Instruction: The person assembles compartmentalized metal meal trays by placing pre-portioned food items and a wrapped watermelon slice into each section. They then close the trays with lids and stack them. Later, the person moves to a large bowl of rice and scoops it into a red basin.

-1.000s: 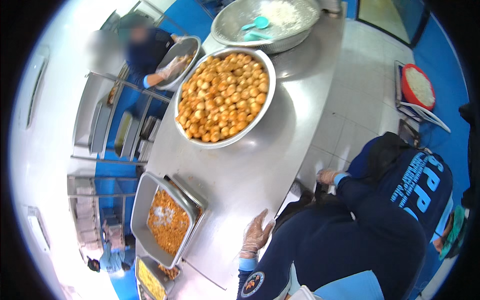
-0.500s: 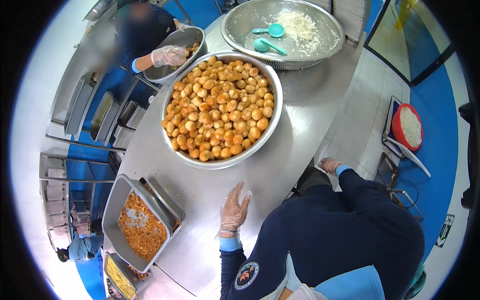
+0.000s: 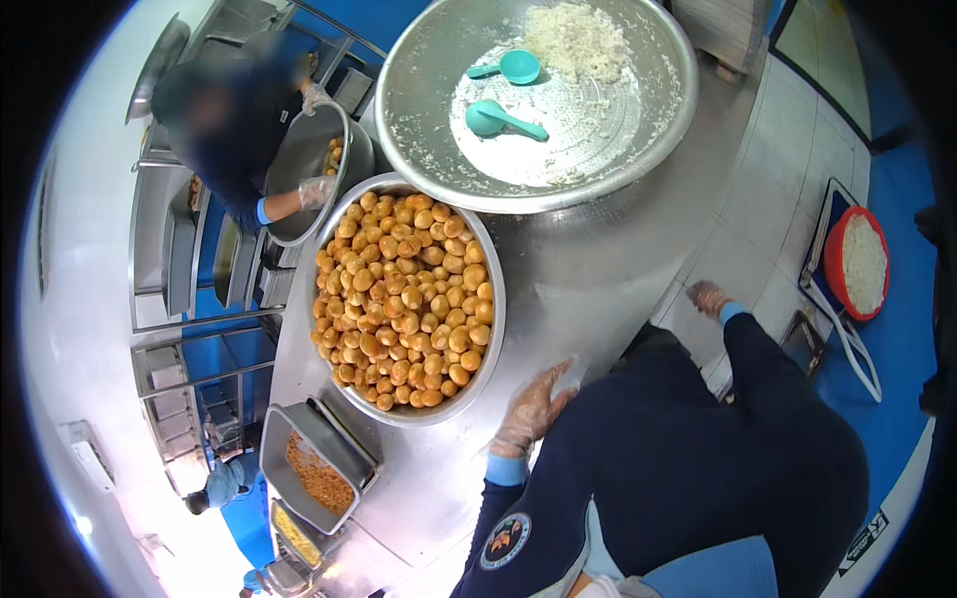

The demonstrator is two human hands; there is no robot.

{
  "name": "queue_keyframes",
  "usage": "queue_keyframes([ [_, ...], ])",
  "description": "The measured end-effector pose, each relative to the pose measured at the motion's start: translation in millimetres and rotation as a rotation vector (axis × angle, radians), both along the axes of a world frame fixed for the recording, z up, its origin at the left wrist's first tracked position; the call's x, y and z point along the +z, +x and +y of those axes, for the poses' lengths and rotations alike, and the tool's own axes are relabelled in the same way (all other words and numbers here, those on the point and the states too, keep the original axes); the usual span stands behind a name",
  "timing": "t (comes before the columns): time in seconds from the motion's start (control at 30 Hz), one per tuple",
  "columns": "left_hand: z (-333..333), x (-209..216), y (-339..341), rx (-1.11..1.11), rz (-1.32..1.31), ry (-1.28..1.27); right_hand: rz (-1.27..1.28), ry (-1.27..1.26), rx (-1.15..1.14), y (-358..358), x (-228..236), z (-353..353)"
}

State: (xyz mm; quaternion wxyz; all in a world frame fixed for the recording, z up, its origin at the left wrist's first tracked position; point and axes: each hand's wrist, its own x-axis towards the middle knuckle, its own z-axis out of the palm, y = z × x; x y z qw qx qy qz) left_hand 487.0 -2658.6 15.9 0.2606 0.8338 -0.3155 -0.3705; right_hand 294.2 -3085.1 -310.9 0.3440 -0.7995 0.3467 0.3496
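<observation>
My left hand (image 3: pixel 530 411), in a clear plastic glove, hovers over or rests on the steel table; I cannot tell if it touches. Its fingers are stretched out and it holds nothing. Just left of it stands a big metal basin (image 3: pixel 497 329) heaped with brown-stained boiled eggs (image 3: pixel 407 289). My right hand (image 3: pixel 709 298), gloved too, hangs past the table's right edge above the tiled floor, fingers loosely apart and nothing visible in them. Beyond the eggs, a wide metal basin (image 3: pixel 419 149) holds white rice (image 3: pixel 578 42), a turquoise scoop (image 3: pixel 518 67) and a second turquoise scoop (image 3: pixel 488 118).
At the far left a co-worker's gloved hand (image 3: pixel 317 191) reaches into a grey pot (image 3: pixel 289 231) with some eggs. A grey tub (image 3: pixel 289 424) of orange-brown crumbly food and a tray of yellow food (image 3: pixel 296 533) stand near left. A red bowl (image 3: pixel 835 264) of rice sits at right.
My view has turned, and the rice basin looks nearer. My left hand has moved forward and right across the table. The co-worker's other hand now shows at the pot's far rim.
</observation>
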Motion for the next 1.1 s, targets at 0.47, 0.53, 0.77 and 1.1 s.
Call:
queue_keyframes([
  [0.47, -112.2, -39.5, 46.1, -0.217, -0.063, 0.030, -0.002, 0.067, -0.180, -101.2, 76.7, -60.1],
  [0.53, -136.8, -33.7, 40.3, -0.299, -0.008, -0.027, -0.020, 0.119, -0.431, -128.9, 82.3, -65.4],
  [0.77, -228.5, -3.0, 34.6, -0.205, 0.134, -0.161, 0.132, 0.047, 0.053, -174.4, 12.8, -127.8],
  [1.1, -415.0, 37.7, 133.1, 0.867, 0.139, -0.783, -0.110, 0.169, -0.814, -111.3, 54.9, -406.3],
])
